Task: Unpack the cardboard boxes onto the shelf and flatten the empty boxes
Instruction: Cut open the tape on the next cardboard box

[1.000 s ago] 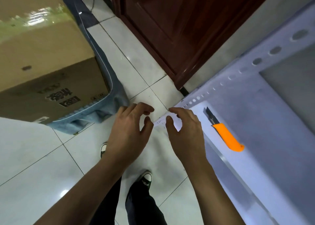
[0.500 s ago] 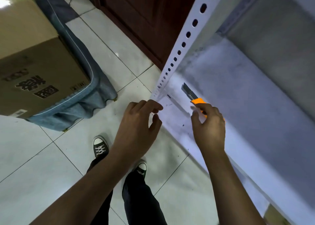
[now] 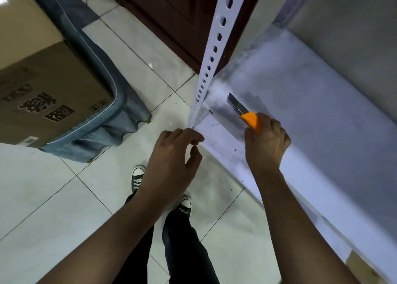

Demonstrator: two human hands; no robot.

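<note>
My right hand grips the orange handle of a box cutter, whose blade points up-left over the white shelf board. My left hand hovers beside the shelf's corner with loosely curled fingers and holds nothing. A closed cardboard box with black printed characters sits at the left on a blue fabric-covered base.
A perforated white shelf post rises from the shelf corner between my hands. A dark wooden door stands behind it. White tiled floor spreads at lower left, with my legs and sneakers below my hands.
My right hand moved from the shelf corner to the box cutter lying on the shelf and closed around its handle. The view tilted up along the shelf. My left hand stayed near the corner.
</note>
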